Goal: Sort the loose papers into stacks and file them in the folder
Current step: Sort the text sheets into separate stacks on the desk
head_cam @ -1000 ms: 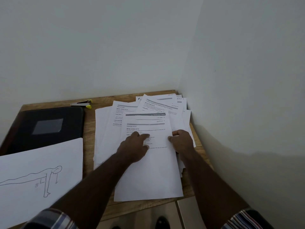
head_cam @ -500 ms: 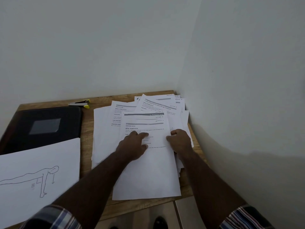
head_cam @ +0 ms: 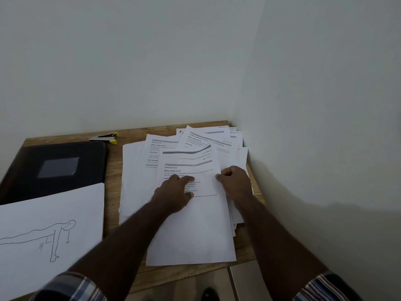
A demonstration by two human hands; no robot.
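Note:
A loose heap of printed white papers [head_cam: 138, 170] covers the right half of the wooden table [head_cam: 111, 161]. The top printed sheet [head_cam: 195, 231] lies nearest me, headed by grey bars. My left hand [head_cam: 175, 191] rests flat on that sheet with fingers spread. My right hand [head_cam: 235, 181] pinches the sheet's right edge, fingers curled, and the sheet's upper part bows upward. A black folder [head_cam: 54, 168] lies shut at the back left.
A sheet with a line drawing of a push-up figure [head_cam: 50, 233] overlaps the folder's near edge at the left. A small stapler with a yellow tip [head_cam: 106, 137] sits by the back wall. Walls close in the table's back and right sides.
My right hand has curled tighter on the top sheet's right edge, and the sheet's upper part has buckled upward. My left hand stays pressed on the sheet.

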